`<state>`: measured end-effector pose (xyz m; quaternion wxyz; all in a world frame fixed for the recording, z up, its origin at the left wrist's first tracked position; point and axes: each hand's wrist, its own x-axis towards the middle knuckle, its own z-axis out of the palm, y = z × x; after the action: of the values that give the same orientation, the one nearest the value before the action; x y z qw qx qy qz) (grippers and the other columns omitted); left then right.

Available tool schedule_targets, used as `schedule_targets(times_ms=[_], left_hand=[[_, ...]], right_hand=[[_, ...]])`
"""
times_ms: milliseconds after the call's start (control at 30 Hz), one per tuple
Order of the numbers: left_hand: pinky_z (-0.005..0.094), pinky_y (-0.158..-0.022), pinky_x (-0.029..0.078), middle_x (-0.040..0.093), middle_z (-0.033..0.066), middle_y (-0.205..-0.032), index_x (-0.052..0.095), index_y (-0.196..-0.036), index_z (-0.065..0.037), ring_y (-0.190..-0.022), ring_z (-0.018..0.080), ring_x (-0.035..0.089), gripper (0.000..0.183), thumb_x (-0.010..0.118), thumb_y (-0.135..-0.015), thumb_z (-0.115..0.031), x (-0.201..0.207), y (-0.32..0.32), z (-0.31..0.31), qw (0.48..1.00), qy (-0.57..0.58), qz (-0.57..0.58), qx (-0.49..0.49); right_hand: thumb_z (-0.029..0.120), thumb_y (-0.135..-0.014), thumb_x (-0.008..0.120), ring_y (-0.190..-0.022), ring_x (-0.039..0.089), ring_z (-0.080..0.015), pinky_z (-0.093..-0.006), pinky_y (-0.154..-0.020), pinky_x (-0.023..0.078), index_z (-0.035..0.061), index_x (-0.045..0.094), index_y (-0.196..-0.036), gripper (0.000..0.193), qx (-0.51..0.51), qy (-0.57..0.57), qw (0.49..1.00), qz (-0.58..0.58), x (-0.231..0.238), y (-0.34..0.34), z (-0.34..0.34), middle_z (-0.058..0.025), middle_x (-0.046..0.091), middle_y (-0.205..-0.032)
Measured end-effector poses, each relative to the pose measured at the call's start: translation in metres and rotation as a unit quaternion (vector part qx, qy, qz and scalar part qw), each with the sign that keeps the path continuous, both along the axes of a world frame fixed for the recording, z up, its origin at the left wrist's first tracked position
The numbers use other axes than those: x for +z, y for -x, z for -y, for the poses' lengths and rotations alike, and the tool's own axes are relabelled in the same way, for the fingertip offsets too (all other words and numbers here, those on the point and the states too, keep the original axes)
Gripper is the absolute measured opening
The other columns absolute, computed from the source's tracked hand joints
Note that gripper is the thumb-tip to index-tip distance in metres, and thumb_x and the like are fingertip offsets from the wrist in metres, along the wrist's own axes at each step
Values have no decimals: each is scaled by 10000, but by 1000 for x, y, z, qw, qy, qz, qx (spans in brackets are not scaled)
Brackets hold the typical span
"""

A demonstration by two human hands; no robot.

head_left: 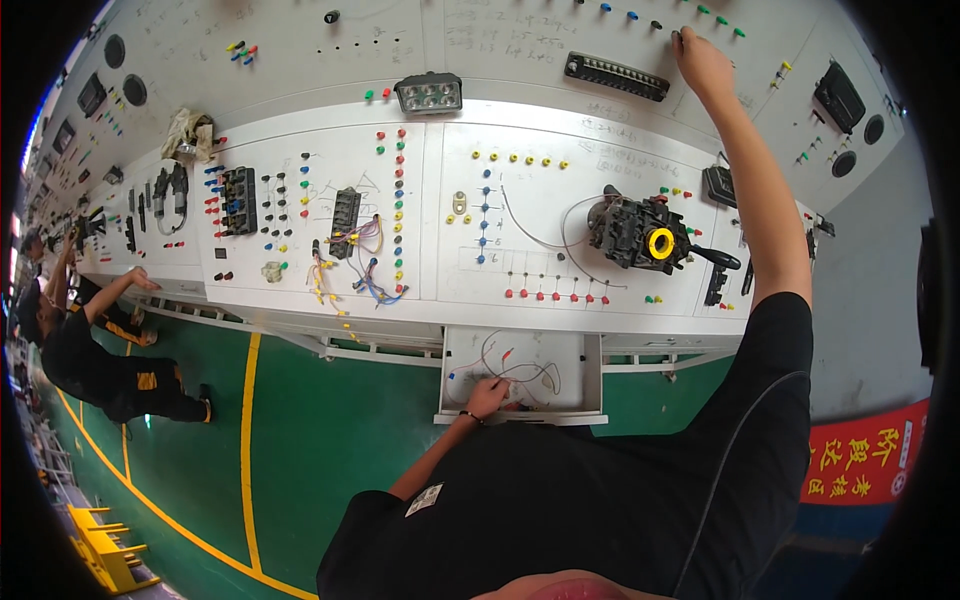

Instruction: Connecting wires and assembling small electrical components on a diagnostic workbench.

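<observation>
My left hand (pixel 488 397) reaches into a pulled-out drawer (pixel 590 370) of the white bench, at a loose tangle of thin wires (pixel 545 365). Its fingers are drawn together among these wires; what they hold is too small to make out. High on the upright panel, my right hand (pixel 705 66) pinches a small black terminal post (pixel 676 36). That post belongs to a row with blue terminal posts (pixel 632 15) on its left and green terminal posts (pixel 721 20) on its right. Left of this hand, a long black terminal strip (pixel 617 77) is mounted on the panel.
A steering column switch (pixel 645 235) with a lever stands on the bench below my right arm. A lamp (pixel 429 93) and a connector block with coloured wires (pixel 345 222) are further left. At far left, another person (pixel 100 365) reaches toward the bench. A yellow stool (pixel 105 550) stands lower left.
</observation>
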<state>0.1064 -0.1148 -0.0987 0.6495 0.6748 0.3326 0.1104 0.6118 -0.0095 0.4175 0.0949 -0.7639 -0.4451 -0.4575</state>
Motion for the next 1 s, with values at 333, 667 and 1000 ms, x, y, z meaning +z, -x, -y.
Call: schedule_targets(times_ms=[333, 667, 1000], left_hand=[[314, -603, 452, 602, 90, -617, 598, -722, 32, -580, 145, 557, 395, 525, -935, -293, -1, 0, 0, 1000, 13, -4, 0], [317, -609, 457, 611, 106, -619, 599, -714, 36, -586, 151, 569, 404, 526, -933, -295, 0, -1, 0, 1000, 13, 0, 11], [323, -611, 468, 628, 125, -630, 625, -733, 30, -595, 182, 606, 411, 528, -933, -315, -10, -2, -1, 1000, -12, -4, 5]], right_hand=[[459, -970, 409, -749, 639, -410, -513, -634, 509, 73, 573, -921, 422, -54, 20, 996, -61, 5, 1, -4, -181, 675, -832], [483, -971, 393, -735, 644, -404, -509, -634, 510, 68, 556, -954, 447, -29, 13, 999, -8, 3, -10, -2, -194, 670, -814], [461, -946, 467, -756, 644, -397, -509, -635, 501, 67, 549, -931, 403, -42, 24, 999, -25, 6, -10, -1, -178, 666, -789]])
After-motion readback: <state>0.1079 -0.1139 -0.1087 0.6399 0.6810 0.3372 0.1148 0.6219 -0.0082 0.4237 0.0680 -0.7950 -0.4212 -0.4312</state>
